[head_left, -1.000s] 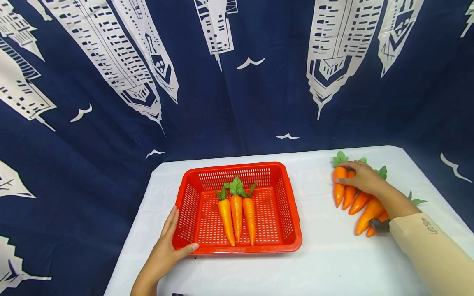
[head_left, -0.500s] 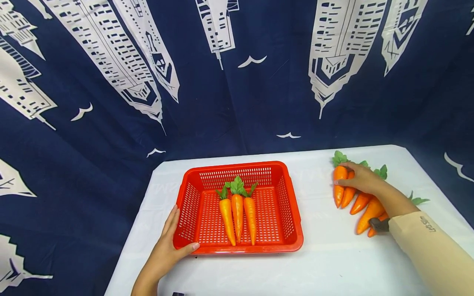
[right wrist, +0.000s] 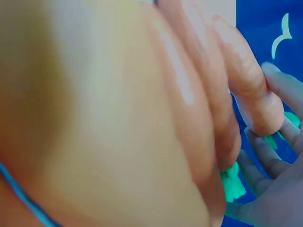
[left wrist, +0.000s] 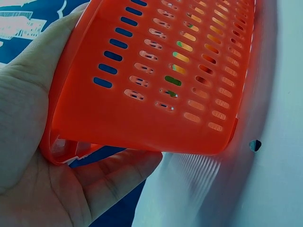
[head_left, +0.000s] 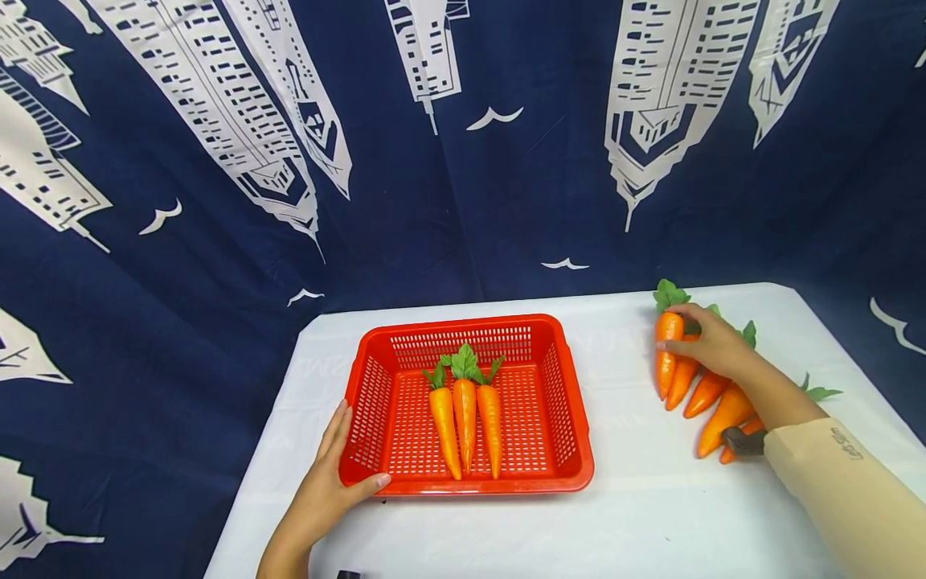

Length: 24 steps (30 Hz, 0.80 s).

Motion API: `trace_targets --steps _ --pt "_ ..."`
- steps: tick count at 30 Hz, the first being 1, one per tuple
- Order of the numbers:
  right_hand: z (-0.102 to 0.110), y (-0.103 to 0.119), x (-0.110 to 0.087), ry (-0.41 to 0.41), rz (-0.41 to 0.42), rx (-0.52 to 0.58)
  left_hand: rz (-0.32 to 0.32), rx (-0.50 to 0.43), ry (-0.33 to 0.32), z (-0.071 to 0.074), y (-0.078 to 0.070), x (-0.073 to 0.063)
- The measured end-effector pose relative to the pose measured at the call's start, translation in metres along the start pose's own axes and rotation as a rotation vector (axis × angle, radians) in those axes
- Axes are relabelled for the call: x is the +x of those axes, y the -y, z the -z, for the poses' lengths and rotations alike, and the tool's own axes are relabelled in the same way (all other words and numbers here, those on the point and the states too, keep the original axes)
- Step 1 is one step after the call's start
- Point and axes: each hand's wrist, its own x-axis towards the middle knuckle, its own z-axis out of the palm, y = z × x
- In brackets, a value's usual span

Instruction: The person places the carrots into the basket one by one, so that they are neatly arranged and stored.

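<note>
- The basket was red.
- The carrots were orange, their leaves green.
- The counter was white.
- The far cloth was navy with white buildings.
- The right sleeve was beige.

A white bench carries a red basket. Several orange carrots lie side by side right of it.
</note>
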Motion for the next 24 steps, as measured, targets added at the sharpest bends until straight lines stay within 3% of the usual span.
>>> trace_targets --steps 7,13,24 --pt "0.004 0.008 -0.003 -0.043 0.005 0.021 -0.001 -0.002 -0.001 0.000 -0.001 0.000" --pt "0.005 0.019 -0.005 -0.016 0.004 0.087 -0.003 -0.004 -0.002 0.000 0.000 0.000" --pt "0.002 0.062 -0.008 -0.057 0.069 0.181 -0.016 -0.005 -0.009 -0.001 0.002 0.000"
